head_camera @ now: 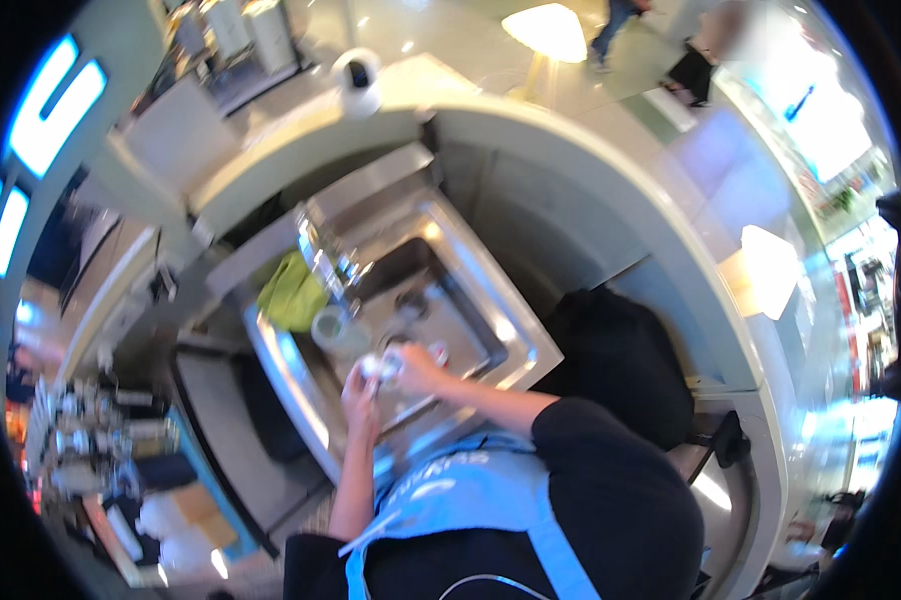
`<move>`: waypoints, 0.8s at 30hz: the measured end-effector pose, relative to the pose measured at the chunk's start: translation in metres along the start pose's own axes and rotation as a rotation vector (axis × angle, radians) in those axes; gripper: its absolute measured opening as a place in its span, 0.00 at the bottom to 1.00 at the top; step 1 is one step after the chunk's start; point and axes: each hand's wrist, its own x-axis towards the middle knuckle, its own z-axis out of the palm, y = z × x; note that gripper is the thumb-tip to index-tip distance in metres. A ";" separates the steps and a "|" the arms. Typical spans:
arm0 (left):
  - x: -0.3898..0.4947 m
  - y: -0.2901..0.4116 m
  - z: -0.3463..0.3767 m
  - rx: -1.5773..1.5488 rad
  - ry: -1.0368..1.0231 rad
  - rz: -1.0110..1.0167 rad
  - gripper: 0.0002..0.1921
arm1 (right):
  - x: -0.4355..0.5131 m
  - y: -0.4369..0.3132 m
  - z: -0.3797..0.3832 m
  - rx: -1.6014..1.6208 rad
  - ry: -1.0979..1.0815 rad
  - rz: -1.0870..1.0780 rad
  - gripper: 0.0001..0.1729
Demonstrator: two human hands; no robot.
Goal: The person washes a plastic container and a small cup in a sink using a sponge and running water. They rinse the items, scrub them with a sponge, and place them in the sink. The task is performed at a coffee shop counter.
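Over a stainless steel sink (465, 300), my left hand (360, 394) and my right hand (413, 367) meet on a small whitish object (379, 366), blurred, whose kind I cannot tell. Both hands have their fingers closed on it. Just beyond them, a round translucent container (329, 326) is near the sink's left side. A green cloth (293, 292) hangs over the left rim by the metal faucet (319, 247). Near my right hand is a small red and white item (439, 354). Dark round things lie in the basin.
A curved counter wall (570, 142) surrounds the sink, with a white camera-like device (357, 82) on its ledge. A black bag or cloth (623, 360) is at the right. Left stand a grey bin (225, 420) and a crowded shelf of items (188, 517). People walk beyond the counter.
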 end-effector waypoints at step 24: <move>-0.004 0.008 -0.019 -0.291 -0.045 -0.162 0.18 | 0.008 0.014 -0.046 1.307 -0.499 0.807 0.24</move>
